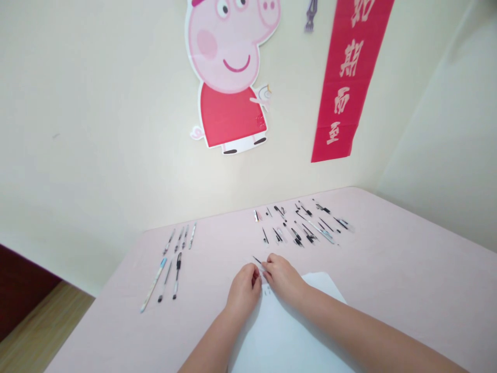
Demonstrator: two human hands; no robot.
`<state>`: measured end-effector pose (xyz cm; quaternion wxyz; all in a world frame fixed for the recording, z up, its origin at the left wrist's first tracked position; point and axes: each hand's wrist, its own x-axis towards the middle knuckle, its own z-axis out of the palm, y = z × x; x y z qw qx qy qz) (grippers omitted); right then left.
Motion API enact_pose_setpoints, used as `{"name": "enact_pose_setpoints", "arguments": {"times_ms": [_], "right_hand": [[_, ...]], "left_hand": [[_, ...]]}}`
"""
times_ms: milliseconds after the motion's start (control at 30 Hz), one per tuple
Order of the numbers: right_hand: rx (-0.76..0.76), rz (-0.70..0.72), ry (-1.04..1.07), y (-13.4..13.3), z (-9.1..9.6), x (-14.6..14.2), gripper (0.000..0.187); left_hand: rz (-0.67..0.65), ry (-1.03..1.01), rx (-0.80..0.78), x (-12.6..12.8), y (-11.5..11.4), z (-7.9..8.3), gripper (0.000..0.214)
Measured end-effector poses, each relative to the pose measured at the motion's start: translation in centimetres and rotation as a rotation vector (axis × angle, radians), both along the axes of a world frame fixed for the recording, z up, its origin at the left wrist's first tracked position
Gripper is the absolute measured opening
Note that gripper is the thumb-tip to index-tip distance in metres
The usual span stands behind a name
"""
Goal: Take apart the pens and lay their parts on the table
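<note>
Both of my hands are close together above the top edge of a white sheet of paper (pixel 293 336). My right hand (pixel 282 276) is closed around a slim pen piece with a dark tip (pixel 257 259), perhaps a refill, which points up and to the left. Just beside it, my left hand (pixel 244 286) has its fingers curled and pinched. Whatever is between those fingertips is too small or hidden to make out. A few small dark marks (pixel 267 291) show on the paper below the hands.
The pink table (pixel 404 280) meets the wall at the back. Several whole pens (pixel 177 274) lie in two rows on the left. Many loose pen parts (pixel 297 235), with caps, refills and barrels, are spread at the back right. A cartoon pig cutout (pixel 233 114) and red banner (pixel 341 88) hang above.
</note>
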<state>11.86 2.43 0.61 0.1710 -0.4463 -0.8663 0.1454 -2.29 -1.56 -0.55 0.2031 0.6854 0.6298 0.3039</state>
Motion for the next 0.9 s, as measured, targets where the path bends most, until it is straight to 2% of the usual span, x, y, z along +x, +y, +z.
{"name": "enact_pose_setpoints", "arguments": {"times_ms": [267,500,700,900], "right_hand": [[0.057,-0.009,-0.072,1.7,0.1,-1.9,0.021],[0.074,-0.044,-0.188,4.9,-0.2,-5.5,0.020],[0.059,-0.118,-0.230,8.2,0.2,-8.7,0.022],[0.034,-0.263,-0.237,11.2,0.8,-10.4,0.027]], "left_hand": [[0.013,0.007,-0.011,0.2,0.1,0.3,0.009],[0.052,-0.033,-0.009,-0.2,0.4,-0.2,0.011],[0.134,-0.234,-0.025,-0.7,1.0,-0.4,0.011],[0.177,-0.459,-0.087,-0.9,1.5,-0.7,0.009]]}}
